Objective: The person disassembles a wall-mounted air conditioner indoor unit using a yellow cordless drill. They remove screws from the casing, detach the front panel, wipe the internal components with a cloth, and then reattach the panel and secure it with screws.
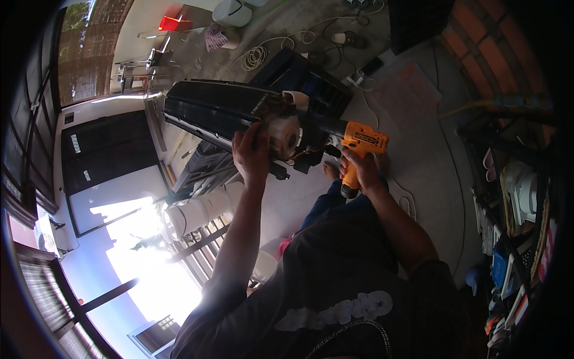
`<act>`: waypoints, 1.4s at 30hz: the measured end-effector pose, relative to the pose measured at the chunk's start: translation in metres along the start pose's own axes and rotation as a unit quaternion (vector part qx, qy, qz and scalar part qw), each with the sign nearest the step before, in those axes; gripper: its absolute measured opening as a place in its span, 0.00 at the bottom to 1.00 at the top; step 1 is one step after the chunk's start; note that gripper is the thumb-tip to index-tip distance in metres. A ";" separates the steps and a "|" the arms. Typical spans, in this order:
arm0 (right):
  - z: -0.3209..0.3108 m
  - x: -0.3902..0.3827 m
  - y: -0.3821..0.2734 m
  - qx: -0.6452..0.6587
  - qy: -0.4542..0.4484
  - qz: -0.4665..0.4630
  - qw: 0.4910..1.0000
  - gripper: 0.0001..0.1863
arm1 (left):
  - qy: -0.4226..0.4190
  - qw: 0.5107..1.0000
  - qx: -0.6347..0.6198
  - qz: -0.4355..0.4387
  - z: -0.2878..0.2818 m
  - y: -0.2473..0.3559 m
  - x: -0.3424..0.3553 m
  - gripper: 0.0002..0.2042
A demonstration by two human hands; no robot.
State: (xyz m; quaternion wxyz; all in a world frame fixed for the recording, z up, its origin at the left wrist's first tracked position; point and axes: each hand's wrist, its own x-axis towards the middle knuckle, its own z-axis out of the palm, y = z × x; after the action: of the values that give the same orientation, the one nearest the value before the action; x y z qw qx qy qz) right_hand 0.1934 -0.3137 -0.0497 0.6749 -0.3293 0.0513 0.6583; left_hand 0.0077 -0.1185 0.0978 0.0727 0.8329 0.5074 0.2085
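My right hand (362,170) is wrapped round the grip of an orange cordless drill (366,139). The drill points left, its dark front end close to a long black appliance housing (218,102). At the housing's near end sits a pale, round, part-see-through piece (286,133) with a dark centre, and loose dark parts and wires hang below it. My left hand (251,154) grips the housing's lower edge beside that round piece, its fingers bent over the edge. Whether the drill's tip touches anything is hidden among the dark parts.
Behind the housing stands a dark box-like thing (311,81). A coiled pale cable (255,58) and a power strip (357,78) lie on the floor. A white bucket (232,13) stands farther off. Crowded shelves (508,239) line the right side, and a pinkish sheet (406,93) lies on the floor.
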 end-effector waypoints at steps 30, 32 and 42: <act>0.220 -0.122 0.042 -0.330 -0.029 -0.194 0.923 0.25 | -0.096 0.424 -0.864 -0.255 -0.148 -0.246 0.000 0.14; 0.259 -0.106 0.078 -0.360 -0.033 -0.192 0.912 0.24 | -0.104 0.416 -0.868 -0.250 -0.159 -0.255 0.005 0.14; 0.328 -0.028 0.091 -0.401 -0.114 -0.116 0.902 0.17 | -0.019 0.477 -0.839 -0.261 -0.191 -0.291 0.014 0.14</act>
State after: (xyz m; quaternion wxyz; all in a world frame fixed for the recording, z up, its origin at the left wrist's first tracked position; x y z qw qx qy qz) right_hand -0.0137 -0.1775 0.1856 0.5588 -0.4988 -0.3327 0.5729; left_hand -0.3040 0.0149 0.1770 0.7979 0.2076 0.2830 0.4900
